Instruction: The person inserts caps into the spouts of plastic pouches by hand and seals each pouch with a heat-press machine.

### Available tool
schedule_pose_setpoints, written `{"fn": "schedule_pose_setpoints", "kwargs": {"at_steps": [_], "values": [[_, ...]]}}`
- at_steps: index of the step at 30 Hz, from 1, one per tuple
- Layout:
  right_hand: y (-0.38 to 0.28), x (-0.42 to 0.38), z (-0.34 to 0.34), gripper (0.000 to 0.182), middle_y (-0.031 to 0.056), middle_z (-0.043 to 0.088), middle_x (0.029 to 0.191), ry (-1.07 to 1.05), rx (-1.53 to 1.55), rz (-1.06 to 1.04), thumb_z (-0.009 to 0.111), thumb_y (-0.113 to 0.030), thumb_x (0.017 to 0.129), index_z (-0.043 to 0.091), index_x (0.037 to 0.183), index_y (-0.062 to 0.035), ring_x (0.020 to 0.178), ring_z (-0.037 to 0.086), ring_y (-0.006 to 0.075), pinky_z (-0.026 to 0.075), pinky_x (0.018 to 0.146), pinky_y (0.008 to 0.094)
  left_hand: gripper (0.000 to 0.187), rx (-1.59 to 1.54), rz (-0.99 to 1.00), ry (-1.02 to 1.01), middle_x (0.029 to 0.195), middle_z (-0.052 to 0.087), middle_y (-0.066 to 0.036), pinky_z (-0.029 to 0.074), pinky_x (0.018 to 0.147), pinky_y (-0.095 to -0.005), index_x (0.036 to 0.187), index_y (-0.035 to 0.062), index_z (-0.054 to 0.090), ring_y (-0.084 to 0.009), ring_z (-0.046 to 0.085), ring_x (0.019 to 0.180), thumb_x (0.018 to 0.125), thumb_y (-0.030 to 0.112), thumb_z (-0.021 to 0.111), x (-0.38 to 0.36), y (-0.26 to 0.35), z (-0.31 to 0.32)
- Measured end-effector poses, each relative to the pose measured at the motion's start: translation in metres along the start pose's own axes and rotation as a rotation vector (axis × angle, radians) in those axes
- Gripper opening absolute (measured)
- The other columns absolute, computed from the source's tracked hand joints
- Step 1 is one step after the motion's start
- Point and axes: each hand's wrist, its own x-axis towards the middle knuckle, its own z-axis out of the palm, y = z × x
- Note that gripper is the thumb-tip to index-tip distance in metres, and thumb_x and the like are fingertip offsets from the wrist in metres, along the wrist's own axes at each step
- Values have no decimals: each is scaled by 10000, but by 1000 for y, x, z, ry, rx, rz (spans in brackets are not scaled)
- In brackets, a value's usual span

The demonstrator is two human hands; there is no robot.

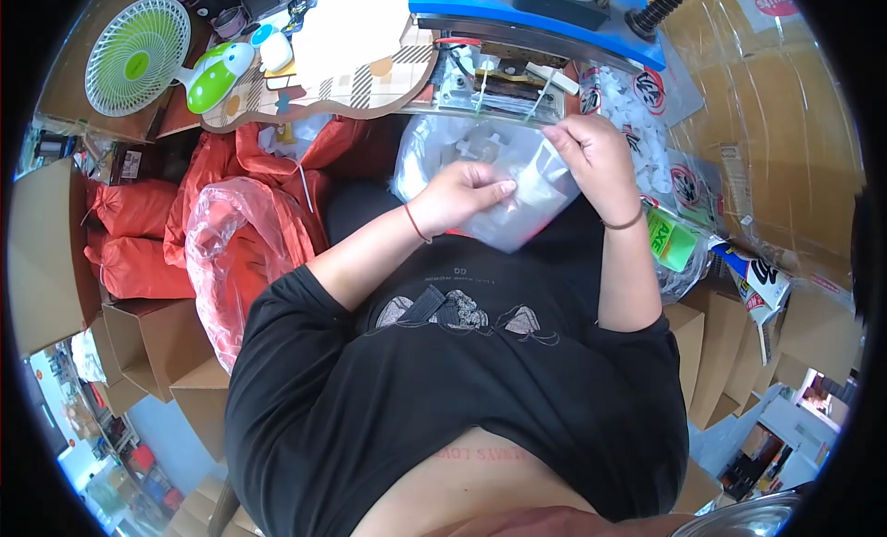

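Observation:
A clear plastic bag (pixel 517 225) hangs between my two hands in front of my lap. My left hand (pixel 462 197) is closed on its left side, with the thumb pressed on the film. At the bag's upper right, my right hand (pixel 594 158) pinches the edge between thumb and fingers. Something whitish shows in or behind the film, too blurred to name. Behind the bag is a larger translucent bag (pixel 420 149) with pale pieces in it, just below the table edge.
A blue machine base (pixel 545 24) stands at the top. A green and white fan (pixel 139 57) and white paper (pixel 346 29) are at upper left. Red bags (pixel 139 265) lie at left. Cardboard boxes (pixel 152 338) and a large carton (pixel 767 103) flank both sides.

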Motion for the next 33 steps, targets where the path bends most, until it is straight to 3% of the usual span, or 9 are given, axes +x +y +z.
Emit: {"fn": "schedule_pose_setpoints", "kwargs": {"at_steps": [6,9,17,21,23,24,26,31,33], "values": [[11,-2,-11,290,162,651,921,-121,173,-38,623,-298,950,648,1044,-25,869,613,359,481,778,419,196,-291,-168,-148,981,727,-31,549,775,-269,1077,24,703,-103,669,861,961,180,673,3,3,12],[32,-21,-44,401,186,638,1101,-160,-508,152,576,-378,970,629,1184,-43,1031,598,389,472,894,435,249,-322,-68,-131,1058,725,-62,573,825,-305,1165,29,666,-137,690,930,923,88,677,11,7,-1],[74,-63,-42,388,174,588,973,-338,-173,106,619,-372,935,617,1105,-24,946,561,387,452,841,427,345,-354,-103,56,1087,693,-94,576,840,-341,1249,4,594,-165,678,952,913,55,653,53,34,-40],[87,-70,-43,328,153,619,977,-235,-15,37,634,-296,934,627,1104,-15,938,588,339,463,850,383,525,104,323,565,1028,641,-169,573,668,-343,1339,-44,426,-235,676,815,920,151,677,70,35,-99],[94,-75,-44,304,145,627,994,-211,77,144,631,-267,940,633,1112,-16,943,598,316,465,857,372,616,1316,782,997,1306,502,-338,469,1004,-475,1382,-61,416,-433,556,1179,932,297,638,80,25,-185],[96,-76,-44,281,136,635,1010,-196,183,221,628,-238,947,639,1121,-17,947,608,293,467,864,361,679,1336,571,1047,1442,387,-336,327,1127,-511,1422,-4,433,-476,381,1354,915,398,637,63,45,-183],[99,-75,-43,238,126,642,1022,-99,119,185,608,-182,962,643,1130,-18,962,612,268,467,871,342,708,1809,241,785,1484,395,-268,335,1119,-517,1461,92,441,-468,368,1376,893,465,642,40,34,-186],[88,-71,-34,214,91,677,887,231,66,208,704,-107,897,644,1084,-22,823,646,211,496,791,313,489,1764,435,503,1371,538,-211,415,1043,-480,1366,109,535,-369,513,1279,910,220,670,-5,23,-144],[87,-67,-28,231,54,664,917,181,217,257,718,-99,897,614,1086,-14,854,622,148,489,793,282,336,1185,471,712,1146,676,-163,499,931,-388,1258,46,609,-286,649,1081,925,85,624,-8,10,-151]]}}
